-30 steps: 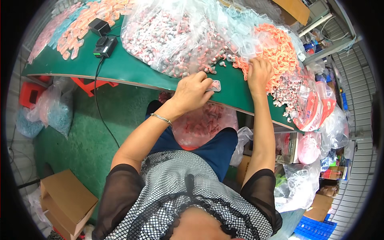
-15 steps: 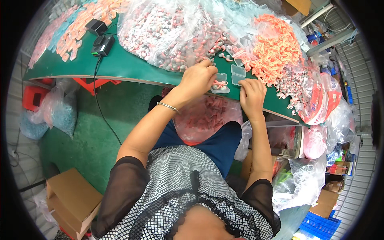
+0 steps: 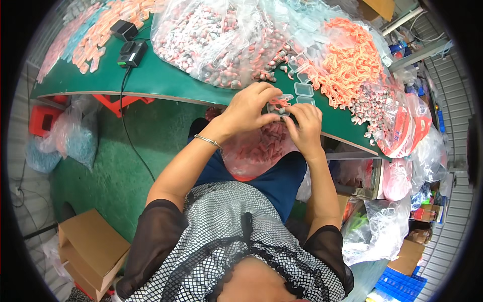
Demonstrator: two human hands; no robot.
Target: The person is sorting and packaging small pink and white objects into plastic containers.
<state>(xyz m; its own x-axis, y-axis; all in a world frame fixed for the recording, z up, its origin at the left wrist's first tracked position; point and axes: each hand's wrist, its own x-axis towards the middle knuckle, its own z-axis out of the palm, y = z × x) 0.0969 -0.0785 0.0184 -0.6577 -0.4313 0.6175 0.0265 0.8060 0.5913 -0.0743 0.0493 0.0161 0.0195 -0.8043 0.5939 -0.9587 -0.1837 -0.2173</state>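
Observation:
My left hand (image 3: 250, 109) grips the left side of a small clear plastic case (image 3: 287, 96) at the table's front edge, its thumb and fingers curled around it. Inside lie an orange cord and small grey-and-pink pieces that look like earplugs, partly covered by fingers. From the right, my right hand (image 3: 307, 129) closes its thumb and fingers on the same case; its fingertips meet the contents near my left thumb. Just beyond my right hand, another clear case (image 3: 304, 90) lies open on the green table (image 3: 176, 82).
A big clear bag (image 3: 211, 43) of grey-and-pink pieces fills the table's middle. To its right are a heap of orange cords (image 3: 349, 55) and loose pieces (image 3: 370, 103). A black charger (image 3: 132, 54) with a cable stands left. Below hangs a bag of pink pieces (image 3: 259, 151).
My right hand has moved left from the open empty case to the filled one. My left hand has come down and right from the loose pieces onto that case, which now sits between both hands.

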